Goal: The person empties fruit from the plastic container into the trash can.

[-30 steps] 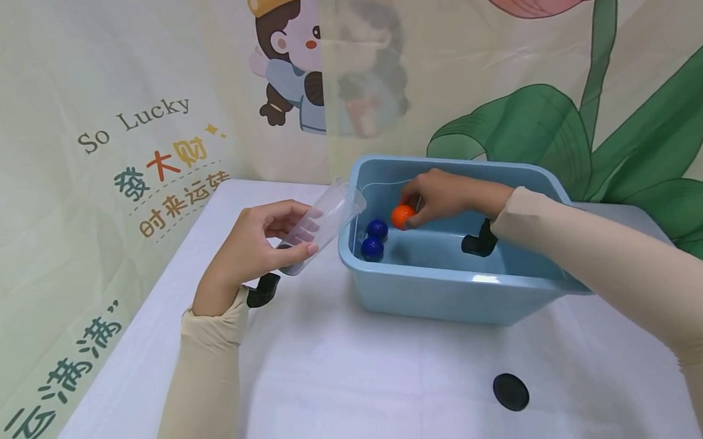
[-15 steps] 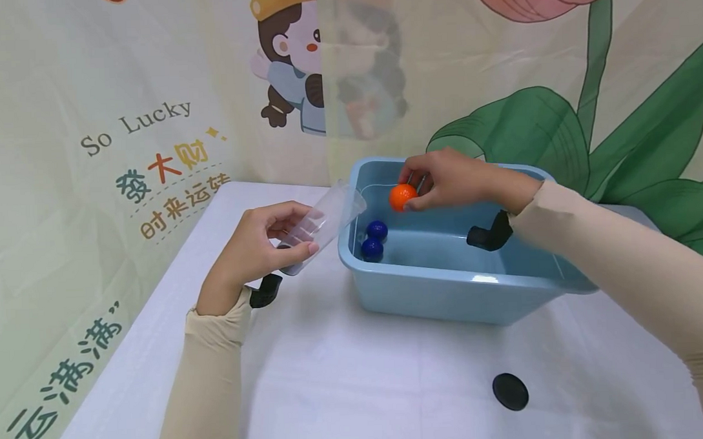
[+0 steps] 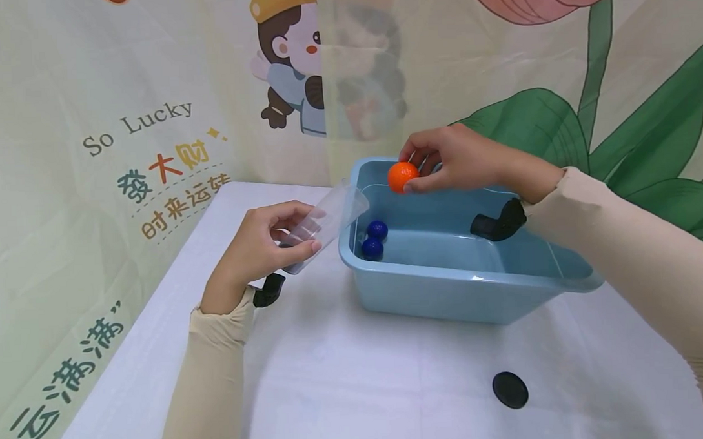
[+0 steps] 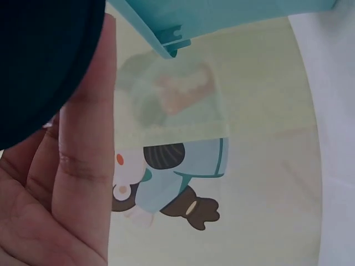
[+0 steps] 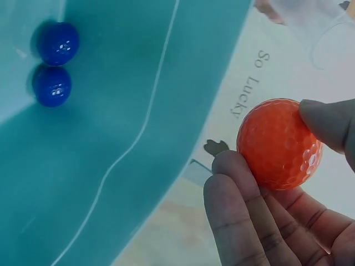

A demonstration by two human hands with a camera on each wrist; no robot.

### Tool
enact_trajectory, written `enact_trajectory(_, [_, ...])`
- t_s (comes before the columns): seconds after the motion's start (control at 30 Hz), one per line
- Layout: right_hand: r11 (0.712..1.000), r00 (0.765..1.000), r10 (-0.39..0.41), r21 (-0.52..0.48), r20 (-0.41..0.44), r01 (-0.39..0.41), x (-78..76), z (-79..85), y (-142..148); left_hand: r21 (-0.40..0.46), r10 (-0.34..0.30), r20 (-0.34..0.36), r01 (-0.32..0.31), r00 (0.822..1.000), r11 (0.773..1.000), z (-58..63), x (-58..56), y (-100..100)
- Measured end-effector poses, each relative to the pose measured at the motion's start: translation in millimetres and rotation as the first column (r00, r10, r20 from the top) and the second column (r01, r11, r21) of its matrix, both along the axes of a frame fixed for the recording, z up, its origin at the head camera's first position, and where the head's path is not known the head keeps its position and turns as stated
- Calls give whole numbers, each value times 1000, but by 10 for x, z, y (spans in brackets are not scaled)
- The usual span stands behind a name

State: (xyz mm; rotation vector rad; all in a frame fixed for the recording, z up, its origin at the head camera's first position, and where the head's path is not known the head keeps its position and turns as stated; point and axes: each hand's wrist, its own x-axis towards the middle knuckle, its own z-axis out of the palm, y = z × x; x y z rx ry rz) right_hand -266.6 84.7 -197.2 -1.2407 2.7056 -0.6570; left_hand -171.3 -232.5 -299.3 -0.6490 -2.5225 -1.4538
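My left hand (image 3: 250,249) grips a clear plastic tube (image 3: 335,217) with a dark base. The tube is tilted, its wide mouth overlapping the left rim of a light blue tub (image 3: 435,297) in the head view. Between thumb and fingers, my right hand (image 3: 465,157) pinches an orange golf ball (image 3: 403,177), dimpled and glossy, above the back left of the tub. Two dark blue balls (image 5: 55,66) lie together on the tub floor. In the left wrist view, a large dark round shape (image 4: 44,61) covers part of my left fingers (image 4: 86,160).
A black disc (image 3: 510,389) lies on the white tabletop (image 3: 357,387) in front of the tub. Behind the table hangs a printed cloth (image 3: 166,64) with cartoon figures, lettering and green leaves. Black wrist mounts (image 3: 499,221) sit at both cuffs.
My right hand has lifted the orange golf ball from low in the tub to about the height of its rim. The left hand and tube have stayed nearly still.
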Motion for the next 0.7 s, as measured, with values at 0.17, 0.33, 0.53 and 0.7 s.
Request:
enact_trajectory(0.17, [1000, 1000, 24, -15, 2, -24, -5, 83, 13, 3, 1, -6, -1, 1000, 1000, 8, -27, 54])
enact_trajectory(0.33, [999, 999, 32, -20, 7, -32, 52, 130, -15, 11, -13, -17, 13, 1000, 1000, -4, -31, 62])
enact_trajectory(0.53, [996, 997, 82, -44, 4, -81, 133, 149, -100, 11, -15, -14, 15, 1000, 1000, -5, -13, 54])
enact_trajectory(0.7, [993, 994, 109, -54, 2, -109, 190, 159, -185, 10, -18, -7, 18, 1000, 1000, -2, -4, 54])
